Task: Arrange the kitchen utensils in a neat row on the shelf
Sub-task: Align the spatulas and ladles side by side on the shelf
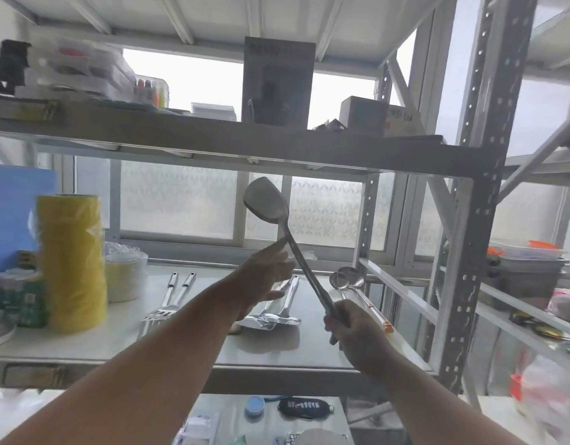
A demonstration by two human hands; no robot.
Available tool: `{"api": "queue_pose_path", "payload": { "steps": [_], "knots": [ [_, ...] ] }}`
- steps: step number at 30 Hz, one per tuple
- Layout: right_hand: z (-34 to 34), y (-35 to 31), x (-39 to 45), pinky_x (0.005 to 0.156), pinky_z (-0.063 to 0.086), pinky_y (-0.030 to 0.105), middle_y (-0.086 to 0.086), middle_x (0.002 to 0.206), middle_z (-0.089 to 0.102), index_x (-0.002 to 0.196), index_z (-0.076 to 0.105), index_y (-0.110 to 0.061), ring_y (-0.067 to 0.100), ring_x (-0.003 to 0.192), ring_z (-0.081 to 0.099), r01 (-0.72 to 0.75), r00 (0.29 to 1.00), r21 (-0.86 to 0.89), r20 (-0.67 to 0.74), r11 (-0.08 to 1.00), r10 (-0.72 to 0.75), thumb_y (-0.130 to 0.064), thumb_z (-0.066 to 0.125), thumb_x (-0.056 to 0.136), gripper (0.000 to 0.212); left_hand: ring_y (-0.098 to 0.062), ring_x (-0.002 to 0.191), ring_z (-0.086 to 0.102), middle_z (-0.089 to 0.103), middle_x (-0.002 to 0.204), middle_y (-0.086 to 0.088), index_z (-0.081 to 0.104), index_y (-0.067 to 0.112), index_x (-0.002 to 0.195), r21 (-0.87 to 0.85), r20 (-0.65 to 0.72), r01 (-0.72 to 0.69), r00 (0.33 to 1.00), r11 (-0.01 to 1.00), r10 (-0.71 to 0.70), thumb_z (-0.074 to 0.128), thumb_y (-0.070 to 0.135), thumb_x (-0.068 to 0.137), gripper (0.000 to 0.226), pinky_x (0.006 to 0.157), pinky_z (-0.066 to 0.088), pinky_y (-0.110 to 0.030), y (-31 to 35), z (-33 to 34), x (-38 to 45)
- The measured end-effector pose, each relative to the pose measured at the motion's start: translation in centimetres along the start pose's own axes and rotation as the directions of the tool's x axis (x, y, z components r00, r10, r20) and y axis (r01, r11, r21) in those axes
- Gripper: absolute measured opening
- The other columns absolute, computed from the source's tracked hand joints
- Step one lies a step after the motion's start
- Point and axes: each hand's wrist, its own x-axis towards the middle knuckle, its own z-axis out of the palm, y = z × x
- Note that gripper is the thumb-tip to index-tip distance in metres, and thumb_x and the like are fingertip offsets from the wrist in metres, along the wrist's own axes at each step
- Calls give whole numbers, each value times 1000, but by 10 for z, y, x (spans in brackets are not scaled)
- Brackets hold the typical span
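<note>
My right hand (352, 329) grips the handle end of a steel spatula (267, 200), held up above the shelf (277, 354) with its blade tilted up and to the left. My left hand (264, 277) is stretched out with straight fingers, its fingertips touching the spatula's shaft. On the shelf lie two steel forks (168, 300) at the left, two flat turners (277, 311) in the middle, partly hidden by my left hand, and two ladles (347, 281) at the right.
A tall stack of yellow tape rolls (70, 261) and a pale roll (124, 279) stand at the shelf's left. Boxes (277, 81) sit on the upper shelf. A perforated steel post (466, 252) rises at the right, with trays beyond it.
</note>
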Motion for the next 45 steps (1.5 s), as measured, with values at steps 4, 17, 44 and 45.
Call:
{"api": "queue_pose_path", "payload": {
  "steps": [4, 17, 44, 45],
  "knots": [
    [15, 2, -4, 59, 47, 39, 18, 76, 68, 92, 65, -9, 24, 61, 58, -103, 994, 234, 63, 967, 91, -24, 61, 100, 17, -28, 116, 72, 65, 136, -1, 40, 35, 160, 200, 3, -10, 1000, 980, 10, 59, 11, 106, 62, 86, 58, -41, -24, 23, 5],
    [15, 13, 1, 54, 39, 13, -7, 80, 67, 108, 63, -29, 6, 65, 59, -96, 988, 95, -108, 991, 106, -39, 59, 99, 14, -23, 85, 73, 82, 96, -7, 77, 12, 103, 389, 36, 9, 999, 921, -25, 56, 0, 82, 32, 91, 62, -56, -87, 69, 44],
    [36, 23, 52, 61, 52, 36, 8, 83, 70, 91, 63, -13, 31, 72, 65, -380, 921, -23, -106, 925, 376, -29, 51, 72, 28, -23, 127, 58, 59, 141, 8, 59, 33, 120, 994, -30, 44, 990, 101, -135, 30, 41, 109, 33, 97, 44, -45, -140, 26, 71],
    [37, 22, 54, 60, 50, 34, 9, 84, 69, 90, 63, -12, 30, 70, 63, -387, 918, -30, -108, 922, 382, -29, 51, 71, 28, -24, 127, 58, 59, 142, 8, 59, 32, 123, 994, -49, 61, 990, 89, -134, 30, 39, 108, 33, 97, 44, -45, -141, 26, 72]
  ]
}}
